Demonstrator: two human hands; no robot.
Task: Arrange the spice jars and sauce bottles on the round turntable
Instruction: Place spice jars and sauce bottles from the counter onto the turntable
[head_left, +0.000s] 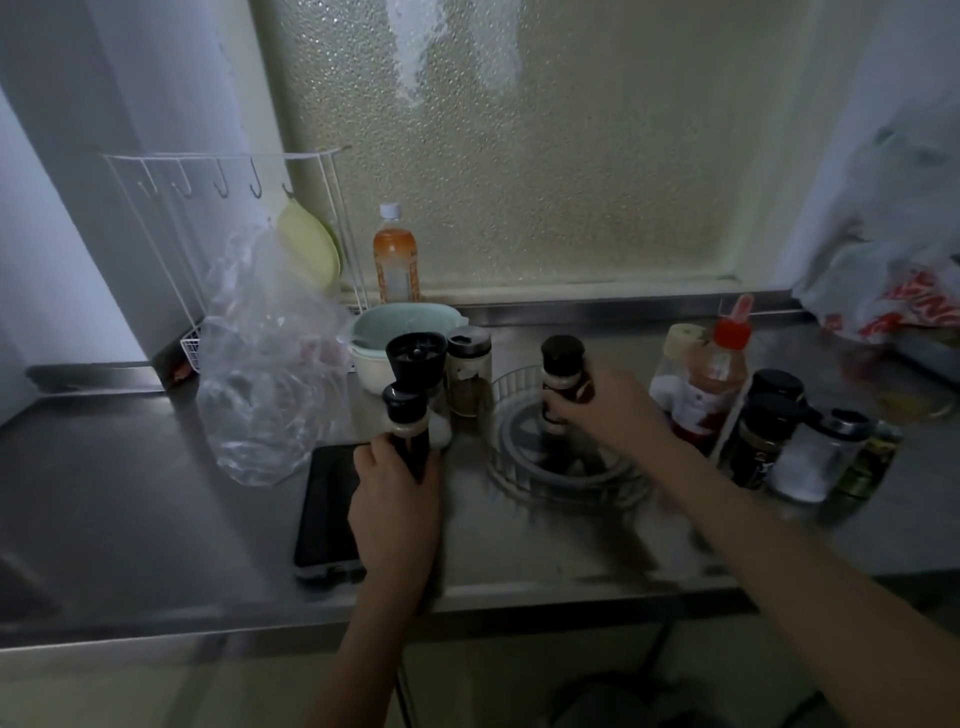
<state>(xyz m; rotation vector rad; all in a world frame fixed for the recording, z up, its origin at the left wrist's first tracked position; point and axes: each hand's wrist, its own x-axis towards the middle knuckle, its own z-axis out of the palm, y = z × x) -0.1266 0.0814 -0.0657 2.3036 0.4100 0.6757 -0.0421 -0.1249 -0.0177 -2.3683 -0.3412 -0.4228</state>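
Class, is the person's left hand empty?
No: the left hand grips a dark bottle with a black cap left of the round clear turntable.

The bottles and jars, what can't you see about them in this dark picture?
Head view:
- Labels on the dark jars at the right: too dim and small to read.
- Bottle in the right hand: its bottom is hidden by fingers and blur, so whether it touches the turntable is unclear.
- Bottle in the left hand: the lower part is covered by the hand.
- Red-printed bag: cut off by the right edge.
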